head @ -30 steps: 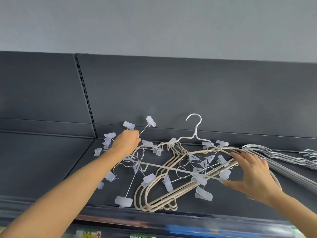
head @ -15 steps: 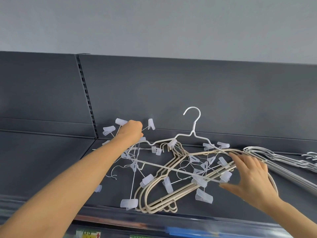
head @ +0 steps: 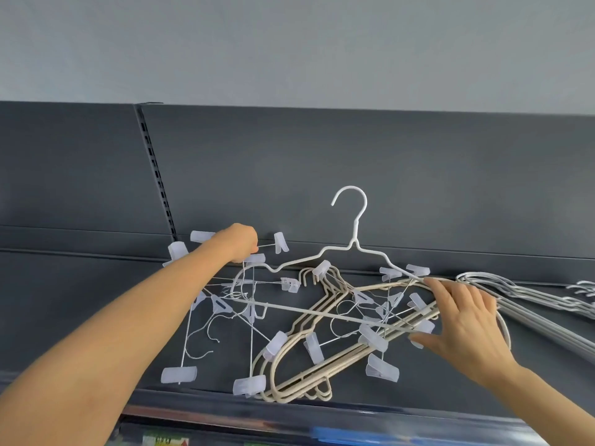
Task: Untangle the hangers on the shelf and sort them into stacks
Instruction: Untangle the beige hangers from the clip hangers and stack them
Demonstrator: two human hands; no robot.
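Note:
A tangle of hangers lies on the dark shelf. My left hand grips the wire clip hangers and lifts them off the shelf; their translucent clips dangle below. A white hanger is caught in them, tilted up with its hook against the back panel. Under it lie several beige hangers near the front edge. My right hand presses with spread fingers on the right end of the beige hangers and the tangle.
A stack of grey hangers lies on the shelf at the right, reaching past the frame edge. The shelf's front lip runs below the tangle. A slotted upright divides the back panel. Bare shelf lies at the left.
My left hand has risen and moved right, pulling the clip hangers and the white hanger higher. My right hand has stayed on the right end of the pile.

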